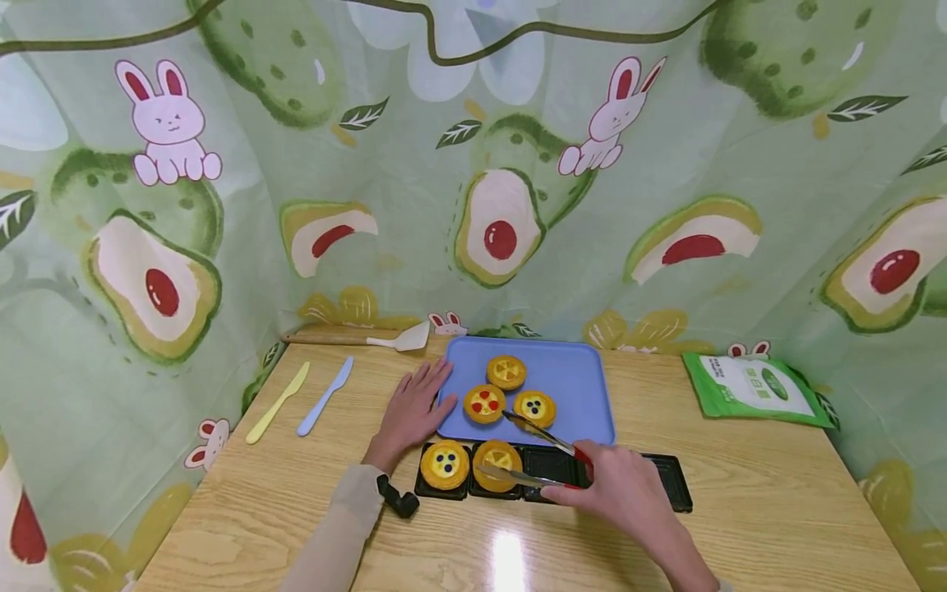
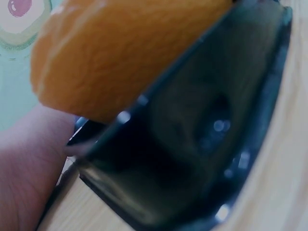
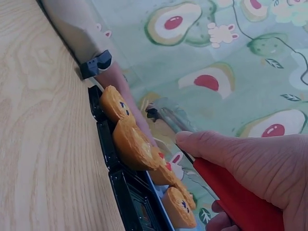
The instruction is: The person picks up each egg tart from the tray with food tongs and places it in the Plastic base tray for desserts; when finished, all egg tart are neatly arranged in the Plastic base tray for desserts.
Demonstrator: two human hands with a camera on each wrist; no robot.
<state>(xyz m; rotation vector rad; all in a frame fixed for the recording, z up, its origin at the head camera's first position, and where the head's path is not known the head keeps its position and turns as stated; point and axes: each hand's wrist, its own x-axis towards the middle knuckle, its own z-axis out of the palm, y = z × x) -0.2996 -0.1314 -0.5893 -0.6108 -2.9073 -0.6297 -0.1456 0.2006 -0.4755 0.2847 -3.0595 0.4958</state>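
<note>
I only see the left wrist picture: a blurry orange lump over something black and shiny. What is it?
Observer: A toy tart with dark dots sitting in the leftmost slot of a black tray on a wooden table.
Operator: Is that tray full?
Observer: No. A second tart sits in the next slot; the slots to the right show no tart.
Operator: Where is the left hand?
Observer: The left hand lies flat on the table, fingers touching the edge of a blue tray.
Operator: And the other hand?
Observer: The right hand holds red-handled tongs, their tips spread over the second tart and toward the three tarts on the blue tray.
</note>
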